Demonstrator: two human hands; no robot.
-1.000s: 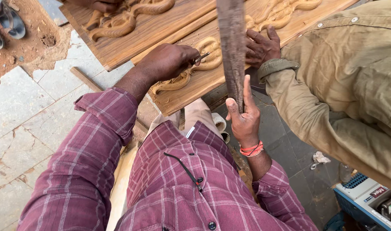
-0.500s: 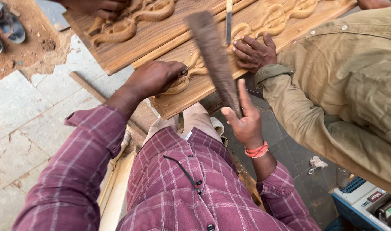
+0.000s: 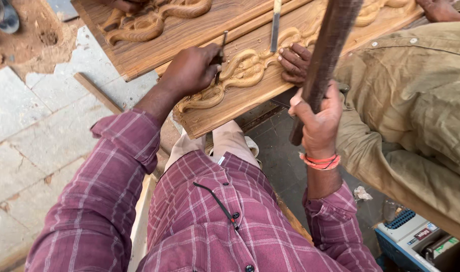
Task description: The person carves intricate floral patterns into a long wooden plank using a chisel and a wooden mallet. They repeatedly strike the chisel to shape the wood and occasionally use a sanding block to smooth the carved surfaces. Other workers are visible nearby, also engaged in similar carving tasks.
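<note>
In the head view, the left hand (image 3: 189,68) is closed around a thin metal chisel (image 3: 220,56). The chisel stands steep, its tip down on the carved scroll (image 3: 230,75) of the near wooden panel (image 3: 250,103), and its upper end shows just above the hand. The right hand (image 3: 318,118) is closed around the lower end of a long dark wooden mallet (image 3: 326,55). The long axis of the mallet runs from this hand up and away, a little to the right, and its far end leaves the frame at the top. So the chisel lies to the left of the mallet and ahead of the person, and the left hand is the nearer one to the carving. Between them a co-worker's hand (image 3: 294,63) rests on the same panel, beside a second chisel (image 3: 275,25) that lies along the wood. A khaki sleeve (image 3: 411,95) fills the right side. A second carved panel (image 3: 154,30) lies further away, and the stone floor (image 3: 33,131) is below on the left.
</note>
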